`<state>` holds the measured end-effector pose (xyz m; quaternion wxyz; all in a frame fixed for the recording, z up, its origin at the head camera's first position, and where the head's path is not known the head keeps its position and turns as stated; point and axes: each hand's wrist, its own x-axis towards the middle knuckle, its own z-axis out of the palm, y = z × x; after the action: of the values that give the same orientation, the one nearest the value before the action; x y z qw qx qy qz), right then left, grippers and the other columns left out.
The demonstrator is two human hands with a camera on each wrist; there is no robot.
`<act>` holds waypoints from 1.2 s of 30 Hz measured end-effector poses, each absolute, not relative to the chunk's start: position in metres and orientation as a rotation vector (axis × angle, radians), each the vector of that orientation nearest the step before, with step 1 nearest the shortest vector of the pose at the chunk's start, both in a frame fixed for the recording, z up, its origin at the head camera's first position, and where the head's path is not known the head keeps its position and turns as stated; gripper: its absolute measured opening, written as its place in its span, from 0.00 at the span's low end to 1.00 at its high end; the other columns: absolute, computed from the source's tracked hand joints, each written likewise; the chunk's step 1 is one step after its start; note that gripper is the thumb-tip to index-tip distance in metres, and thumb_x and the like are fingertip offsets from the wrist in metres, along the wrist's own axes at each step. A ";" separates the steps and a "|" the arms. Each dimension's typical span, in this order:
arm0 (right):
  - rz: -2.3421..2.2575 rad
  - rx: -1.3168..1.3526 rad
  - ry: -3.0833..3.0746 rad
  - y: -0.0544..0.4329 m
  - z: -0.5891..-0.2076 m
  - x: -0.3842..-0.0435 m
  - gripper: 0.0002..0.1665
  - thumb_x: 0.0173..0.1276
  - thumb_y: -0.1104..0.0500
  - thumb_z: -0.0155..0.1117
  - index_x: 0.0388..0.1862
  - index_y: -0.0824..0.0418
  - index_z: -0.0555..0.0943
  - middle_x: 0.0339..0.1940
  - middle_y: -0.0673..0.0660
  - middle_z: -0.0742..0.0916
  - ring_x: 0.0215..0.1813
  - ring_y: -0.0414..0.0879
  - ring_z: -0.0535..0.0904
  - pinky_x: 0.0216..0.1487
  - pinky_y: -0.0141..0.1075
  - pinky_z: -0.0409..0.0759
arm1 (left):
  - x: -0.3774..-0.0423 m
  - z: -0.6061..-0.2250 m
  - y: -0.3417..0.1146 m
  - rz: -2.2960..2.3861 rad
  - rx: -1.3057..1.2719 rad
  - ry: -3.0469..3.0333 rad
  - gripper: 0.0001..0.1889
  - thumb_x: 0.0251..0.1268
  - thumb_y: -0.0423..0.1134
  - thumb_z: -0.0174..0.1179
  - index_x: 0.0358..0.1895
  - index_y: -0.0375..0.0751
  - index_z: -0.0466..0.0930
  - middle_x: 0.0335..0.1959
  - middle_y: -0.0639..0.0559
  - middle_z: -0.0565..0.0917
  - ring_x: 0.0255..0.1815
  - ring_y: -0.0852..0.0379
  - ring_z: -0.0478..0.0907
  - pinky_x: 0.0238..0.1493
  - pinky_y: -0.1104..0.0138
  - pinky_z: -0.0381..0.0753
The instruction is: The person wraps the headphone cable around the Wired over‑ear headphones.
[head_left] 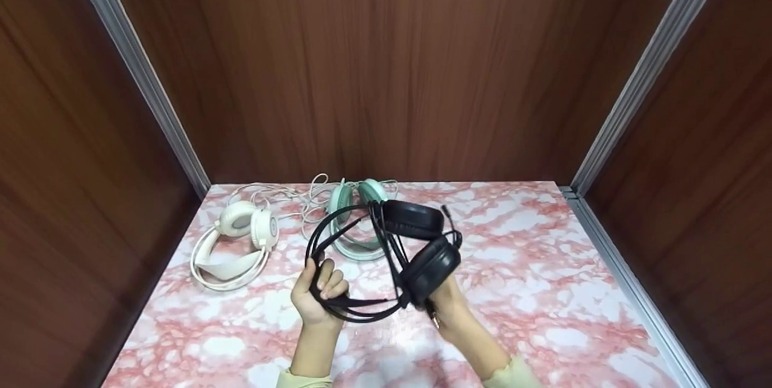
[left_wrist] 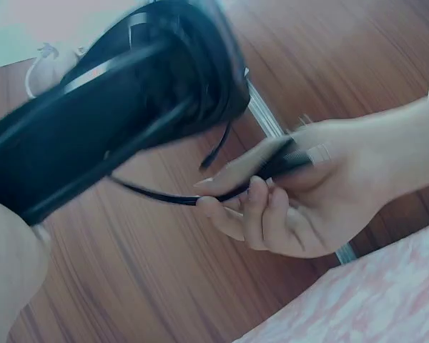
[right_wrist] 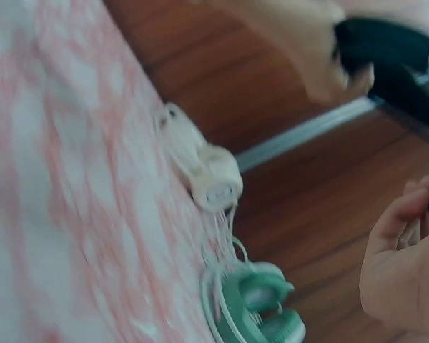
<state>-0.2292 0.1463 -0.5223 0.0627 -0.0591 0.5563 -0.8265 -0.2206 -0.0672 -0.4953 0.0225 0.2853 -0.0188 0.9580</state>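
My left hand [head_left: 318, 294] grips the headband of a black headset [head_left: 422, 271], which is held up over the table with its ear cups toward the right. A thin microphone boom [head_left: 447, 217] sticks out from the cups. My right hand [head_left: 451, 306] is below the cups, partly hidden by them. In the left wrist view, the fingers of that hand pinch a black cable [left_wrist: 168, 198] running from the headset, with a bundled part of it in the palm. A metallic plug end [head_left: 435, 320] shows beside the right hand in the head view.
White headphones [head_left: 264, 229] lie on the left of the pink-and-white marbled table [head_left: 543, 291]. Mint-green headphones [head_left: 356, 252] sit behind the black headset, partly covered by it. Loose pale cables [head_left: 310, 201] lie between them. Brown wood-grain panels [head_left: 386, 74] enclose the table's back and sides.
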 end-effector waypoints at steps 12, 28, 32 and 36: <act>-2.527 0.097 1.121 0.157 -0.513 -0.197 0.13 0.66 0.73 0.44 0.38 0.66 0.78 0.37 0.57 0.83 0.33 0.41 0.75 0.36 0.26 0.75 | -0.219 -0.527 -0.047 3.300 0.658 0.587 0.15 0.77 0.31 0.38 0.28 0.43 0.66 0.17 0.52 0.49 0.15 0.63 0.46 0.16 0.79 0.56; -2.497 0.177 1.221 0.178 -0.503 -0.180 0.15 0.73 0.47 0.54 0.42 0.55 0.81 0.36 0.52 0.86 0.38 0.43 0.80 0.45 0.34 0.73 | -0.215 -0.557 -0.029 3.159 0.633 1.287 0.09 0.67 0.23 0.43 0.35 0.40 0.68 0.14 0.55 0.58 0.13 0.65 0.59 0.17 0.76 0.66; -2.560 0.330 1.239 0.185 -0.510 -0.190 0.13 0.70 0.48 0.59 0.37 0.55 0.82 0.31 0.50 0.87 0.34 0.40 0.81 0.39 0.29 0.76 | -0.215 -0.562 -0.026 2.975 0.332 1.585 0.06 0.67 0.26 0.51 0.45 0.30 0.70 0.25 0.50 0.76 0.27 0.59 0.77 0.33 0.68 0.79; -2.585 0.489 1.331 0.204 -0.517 -0.207 0.14 0.67 0.47 0.61 0.35 0.55 0.82 0.30 0.51 0.87 0.32 0.40 0.82 0.35 0.28 0.77 | -0.216 -0.568 -0.026 2.657 0.174 1.783 0.21 0.73 0.36 0.51 0.61 0.28 0.59 0.46 0.41 0.76 0.49 0.49 0.76 0.53 0.57 0.75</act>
<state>-0.2071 0.2042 -0.5173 0.0964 0.1652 0.4492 -0.8727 -0.2158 -0.0263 -0.5684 -0.0317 0.0543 0.5561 0.8287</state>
